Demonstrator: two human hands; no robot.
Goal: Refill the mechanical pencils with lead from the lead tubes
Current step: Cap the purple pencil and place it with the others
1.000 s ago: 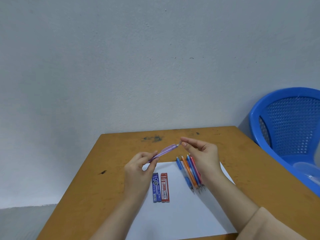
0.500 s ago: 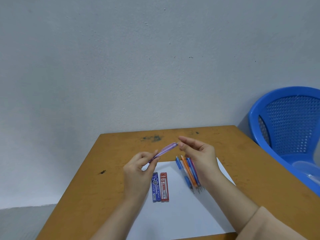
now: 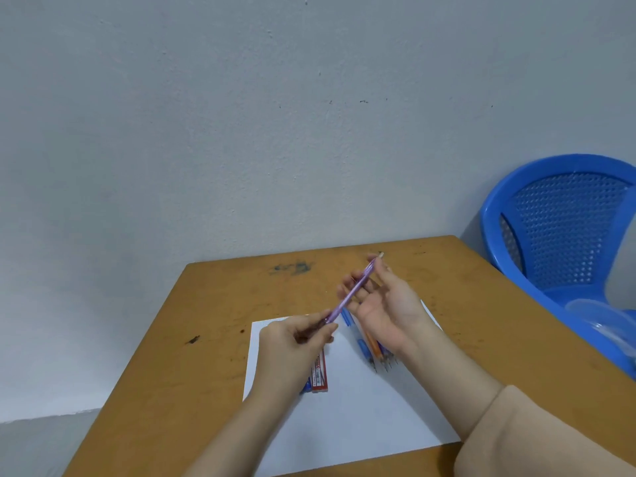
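Wooden table, with a blue chair standing at its three o'clock, is carrying a white paper sheet. Left hand is pinching the tip end of the purple pencil, which is slanting in the air toward one o'clock. Right hand is lying palm-up behind the upper barrel, fingers loosely spread; whether it is pinching the cap cannot be told. Spare pencils are lying at its six o'clock, lead tubes beneath the left hand. For uncapping, steadying the barrel and pulling straight along its axis, over the paper, seems advisable.
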